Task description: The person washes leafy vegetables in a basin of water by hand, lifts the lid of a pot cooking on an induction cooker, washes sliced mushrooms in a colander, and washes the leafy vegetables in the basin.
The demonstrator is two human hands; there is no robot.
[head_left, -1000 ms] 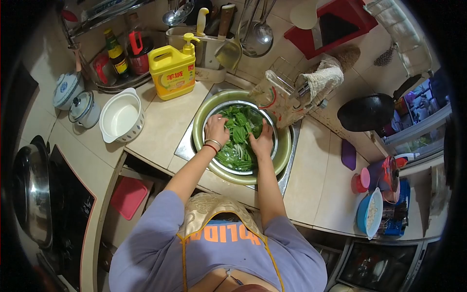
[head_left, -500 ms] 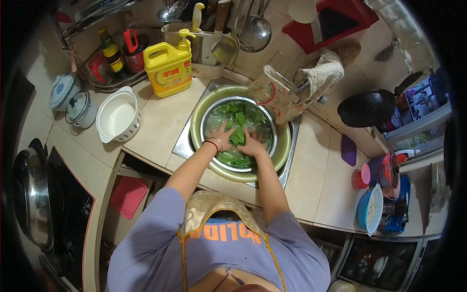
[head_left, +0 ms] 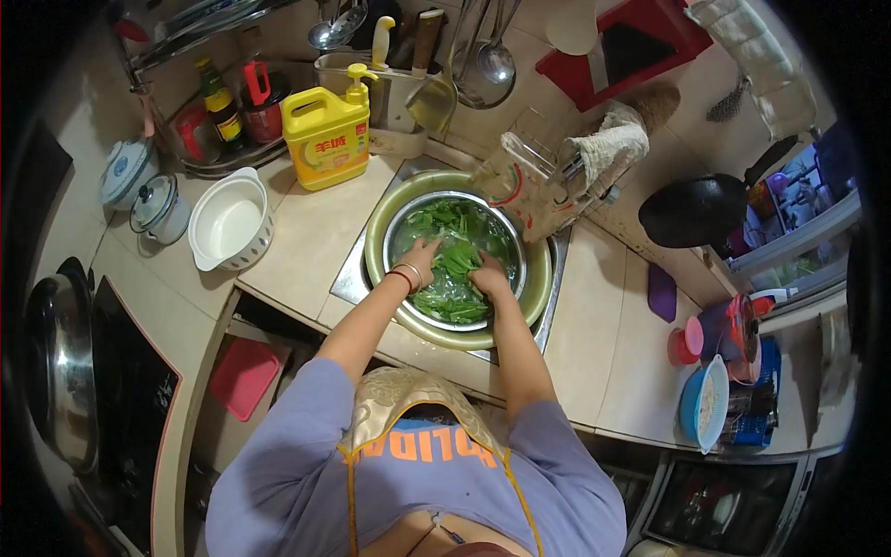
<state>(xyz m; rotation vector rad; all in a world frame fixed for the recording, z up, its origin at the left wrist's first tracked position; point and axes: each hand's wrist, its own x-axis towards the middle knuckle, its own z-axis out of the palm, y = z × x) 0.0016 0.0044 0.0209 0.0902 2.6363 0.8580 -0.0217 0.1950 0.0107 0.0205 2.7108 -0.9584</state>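
Green leafy vegetables lie in water in a steel bowl, which sits inside a larger green basin at the sink. My left hand, with bangles at the wrist, is in the bowl on the left side, its fingers apart among the leaves. On the right side of the bowl, my right hand has its fingers closed on some green leaves near the middle. Its fingertips are partly hidden by the leaves.
A yellow detergent jug and a white pot stand on the counter to the left. A cloth-draped rack is behind the basin. At the right are a purple board and a blue colander.
Both hands have shifted within the bowl. The right hand has closed on leaves since half a second ago, when its fingers were spread. The leaves have moved about in the water.
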